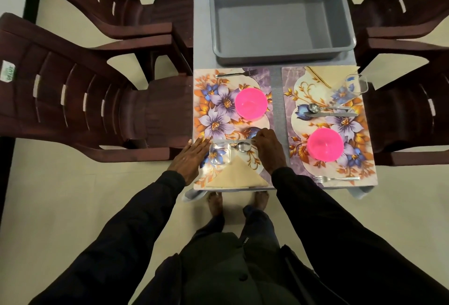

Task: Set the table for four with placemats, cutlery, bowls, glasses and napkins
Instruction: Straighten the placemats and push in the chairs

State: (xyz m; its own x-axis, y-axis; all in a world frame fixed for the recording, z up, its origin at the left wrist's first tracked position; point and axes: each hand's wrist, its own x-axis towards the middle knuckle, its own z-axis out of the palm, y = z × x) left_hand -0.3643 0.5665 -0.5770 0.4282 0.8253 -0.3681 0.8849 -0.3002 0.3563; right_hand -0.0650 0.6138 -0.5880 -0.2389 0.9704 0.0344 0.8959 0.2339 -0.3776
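On the near left mat lies a napkin, with a glass just behind it. The left grip rests flat, fingers straight, on the mat's left edge. The right grip curls onto the right end of the knife, beside the spoon; pinching or touching, I cannot tell. Farther off: bowl, fork, tub

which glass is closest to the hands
The glass on the left placemat, between the left hand and right hand. The other glass stands at the far corner of the right placemat, away from both.
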